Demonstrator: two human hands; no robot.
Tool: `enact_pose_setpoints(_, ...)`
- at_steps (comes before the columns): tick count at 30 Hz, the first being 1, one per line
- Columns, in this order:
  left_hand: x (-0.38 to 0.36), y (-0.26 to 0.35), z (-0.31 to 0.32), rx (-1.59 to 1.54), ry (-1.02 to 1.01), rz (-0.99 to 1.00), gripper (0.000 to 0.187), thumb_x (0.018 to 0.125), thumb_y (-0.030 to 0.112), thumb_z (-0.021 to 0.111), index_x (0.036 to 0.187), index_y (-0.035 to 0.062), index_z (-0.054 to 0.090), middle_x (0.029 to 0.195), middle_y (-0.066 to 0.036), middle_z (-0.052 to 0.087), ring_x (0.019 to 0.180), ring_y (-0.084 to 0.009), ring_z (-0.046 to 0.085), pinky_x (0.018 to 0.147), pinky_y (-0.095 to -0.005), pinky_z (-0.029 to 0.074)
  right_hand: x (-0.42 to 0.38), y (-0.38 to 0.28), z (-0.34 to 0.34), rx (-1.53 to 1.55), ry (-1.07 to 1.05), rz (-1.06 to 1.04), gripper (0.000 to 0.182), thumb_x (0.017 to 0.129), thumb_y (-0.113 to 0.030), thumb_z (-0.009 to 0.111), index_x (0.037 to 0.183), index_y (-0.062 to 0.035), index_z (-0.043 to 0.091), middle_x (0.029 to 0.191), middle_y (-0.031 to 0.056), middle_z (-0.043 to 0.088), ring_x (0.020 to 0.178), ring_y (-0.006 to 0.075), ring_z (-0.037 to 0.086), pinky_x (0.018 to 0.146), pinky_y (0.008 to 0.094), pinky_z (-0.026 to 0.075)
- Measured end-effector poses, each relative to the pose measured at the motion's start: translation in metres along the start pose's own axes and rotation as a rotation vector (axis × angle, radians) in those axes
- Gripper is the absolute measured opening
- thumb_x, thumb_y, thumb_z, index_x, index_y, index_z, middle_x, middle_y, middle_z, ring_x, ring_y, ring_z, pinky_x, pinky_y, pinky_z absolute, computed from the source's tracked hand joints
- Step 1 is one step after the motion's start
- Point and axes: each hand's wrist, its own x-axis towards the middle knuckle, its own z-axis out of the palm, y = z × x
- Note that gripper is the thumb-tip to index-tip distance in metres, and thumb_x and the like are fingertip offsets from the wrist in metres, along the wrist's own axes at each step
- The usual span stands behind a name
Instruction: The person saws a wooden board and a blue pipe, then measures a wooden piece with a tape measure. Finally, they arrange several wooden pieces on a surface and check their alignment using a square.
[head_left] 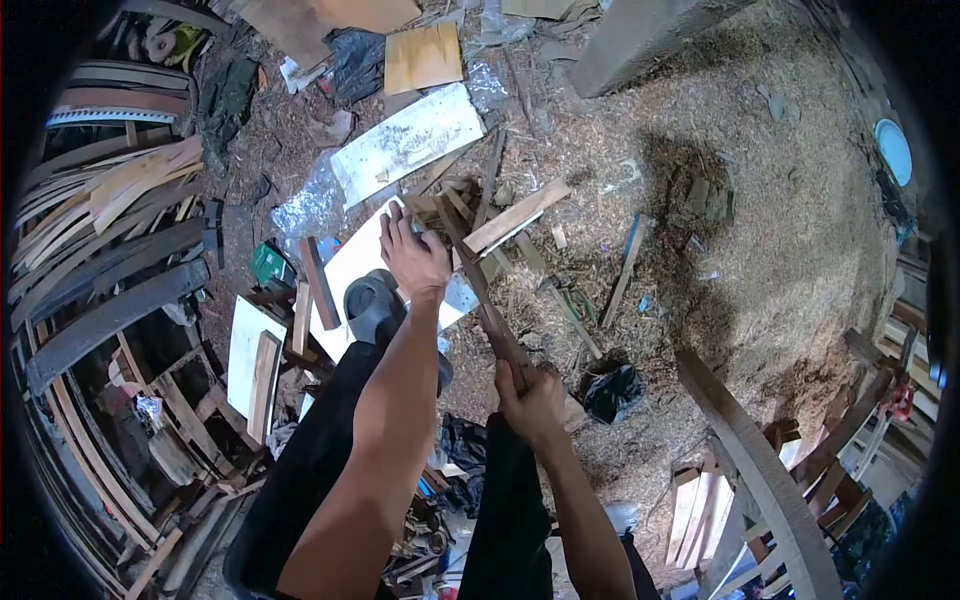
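My right hand (530,402) is wrapped round the near end of a long brown wooden bar (497,325), which slants up and away to the left. Fingers stretched and a little apart, my left hand (415,258) is over a white board (352,255) on the ground, to the left of the bar. Whether its palm presses on the board cannot be made out. My foot in a dark grey shoe (370,300) is on the same board. Just beyond the bar, a short pale plank (518,216) lies across other wood scraps.
A hammer-like tool (572,318) and a thin strip (624,268) lie on the shavings-covered floor at the right. A stained white panel (410,143) lies ahead. Stacked curved timbers (110,320) line the left; a curved beam (765,470) stands at the lower right.
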Motion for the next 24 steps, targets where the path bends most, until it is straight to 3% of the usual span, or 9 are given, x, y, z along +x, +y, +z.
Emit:
enact_pose_setpoints(1, -0.003, -0.002, -0.001, 0.011, -0.005, -0.018, 0.047, 0.081, 0.016, 0.047, 0.124, -0.0012, 0.053, 0.144, -0.016, 0.044, 0.137, -0.0361, 0.034, 0.111, -0.0492, 0.026, -0.001, 0.015, 0.003, 0.075, -0.065, -0.008, 0.032, 0.086, -0.033, 0.066, 0.074, -0.0027, 0.07, 0.061, 0.0193, 0.063, 0.055, 0.0388, 0.064, 0.053, 0.0437, 0.052)
enact_pose_setpoints(2, -0.003, -0.003, -0.001, 0.03, -0.019, -0.031, 0.045, 0.083, 0.017, 0.047, 0.125, 0.0006, 0.052, 0.145, -0.016, 0.043, 0.137, -0.0355, 0.034, 0.11, -0.0489, 0.027, -0.001, 0.027, 0.007, 0.196, 0.032, -0.131, 0.032, 0.085, -0.028, 0.068, 0.066, -0.0014, 0.067, 0.058, 0.0193, 0.061, 0.053, 0.0378, 0.062, 0.049, 0.0408, 0.05)
enact_pose_setpoints(5, -0.001, -0.002, -0.002, 0.024, 0.0, -0.012, 0.047, 0.08, 0.016, 0.05, 0.124, -0.0002, 0.053, 0.144, -0.016, 0.044, 0.137, -0.0357, 0.034, 0.111, -0.0483, 0.027, 0.008, 0.081, 0.029, 0.212, -0.037, -0.196, 0.031, 0.085, -0.025, 0.068, 0.067, 0.0, 0.066, 0.058, 0.0203, 0.059, 0.054, 0.0382, 0.062, 0.049, 0.0413, 0.049)
enact_pose_setpoints(8, -0.003, -0.007, -0.001, 0.021, -0.009, -0.021, 0.048, 0.079, 0.017, 0.051, 0.124, 0.0005, 0.054, 0.144, -0.015, 0.044, 0.136, -0.0355, 0.034, 0.11, -0.0482, 0.027, 0.001, 0.063, 0.021, 0.238, -0.111, -0.108, 0.031, 0.087, -0.025, 0.066, 0.069, 0.0004, 0.066, 0.06, 0.0227, 0.06, 0.057, 0.0402, 0.063, 0.051, 0.0429, 0.049)
enact_pose_setpoints(12, -0.001, -0.005, -0.003, 0.012, -0.017, -0.027, 0.051, 0.078, 0.018, 0.05, 0.125, -0.0001, 0.053, 0.144, -0.016, 0.044, 0.137, -0.0357, 0.034, 0.11, -0.0489, 0.027, 0.0, -0.048, -0.023, 0.022, -0.112, 0.001, 0.039, 0.09, -0.033, 0.062, 0.071, 0.0006, 0.067, 0.061, 0.0234, 0.06, 0.06, 0.0419, 0.064, 0.057, 0.0468, 0.051)
enact_pose_setpoints(17, 0.002, -0.002, -0.006, 0.012, -0.067, -0.046, 0.055, 0.077, 0.018, 0.048, 0.127, -0.0032, 0.052, 0.148, -0.015, 0.04, 0.138, -0.037, 0.031, 0.111, -0.0512, 0.025, 0.011, -0.087, -0.02, -0.094, -0.103, 0.054, 0.053, 0.093, -0.04, 0.057, 0.068, 0.006, 0.064, 0.055, 0.0241, 0.057, 0.054, 0.0395, 0.063, 0.051, 0.045, 0.047)
enact_pose_setpoints(24, 0.005, 0.0, -0.012, 0.009, -0.221, -0.116, 0.057, 0.077, 0.022, 0.048, 0.129, -0.0009, 0.048, 0.155, -0.013, 0.028, 0.144, -0.0349, 0.022, 0.114, -0.0523, 0.018, 0.01, -0.081, -0.004, -0.056, -0.059, 0.03, 0.05, 0.094, -0.034, 0.057, 0.064, 0.0066, 0.062, 0.048, 0.0188, 0.053, 0.045, 0.0242, 0.06, 0.046, 0.0386, 0.043)
